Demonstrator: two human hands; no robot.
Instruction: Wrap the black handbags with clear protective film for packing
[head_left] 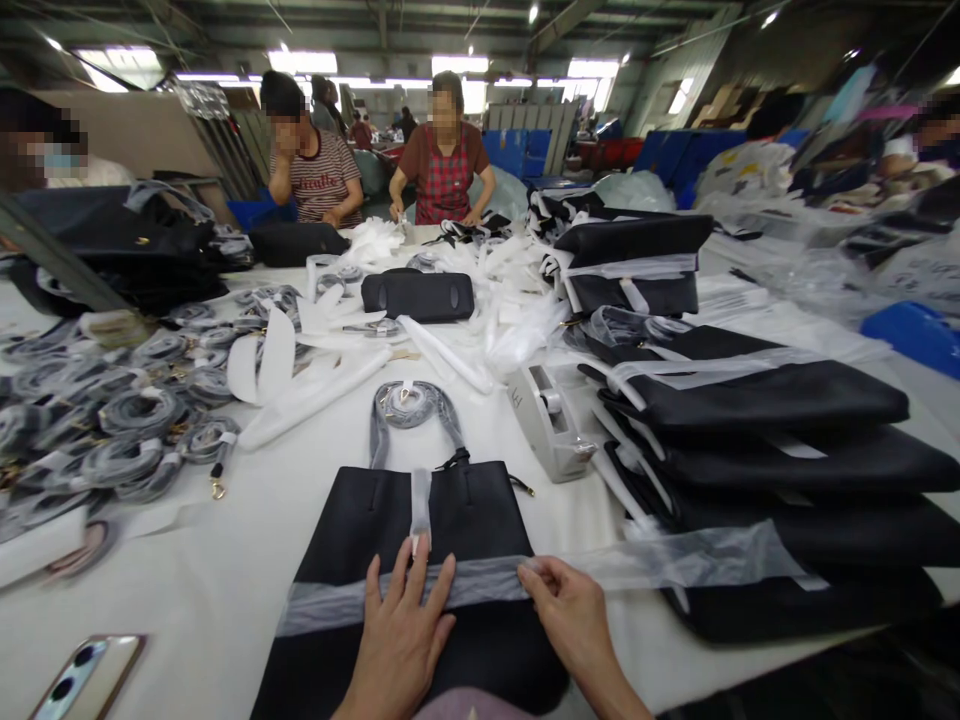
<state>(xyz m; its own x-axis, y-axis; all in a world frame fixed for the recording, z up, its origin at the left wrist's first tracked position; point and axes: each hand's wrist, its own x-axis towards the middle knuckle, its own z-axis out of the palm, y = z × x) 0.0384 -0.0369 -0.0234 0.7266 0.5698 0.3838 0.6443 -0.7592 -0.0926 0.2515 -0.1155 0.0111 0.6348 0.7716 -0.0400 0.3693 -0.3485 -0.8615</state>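
Observation:
A black handbag point(390, 520) lies flat on the white table point(187, 590) in front of me, its wrapped strap point(409, 405) looped beyond it. A translucent plastic band point(652, 562) runs across the bag and off to the right. My left hand point(401, 635) lies open, fingers spread flat on the band and the bag. My right hand point(571, 618) pinches the band at the bag's right edge.
A grey tape dispenser point(551, 420) stands just beyond the bag. Stacked black bags point(772, 440) fill the right side. Coiled wrapped straps point(120, 420) cover the left. A phone point(86, 675) lies at the near left. Two people point(442, 150) work at the far end.

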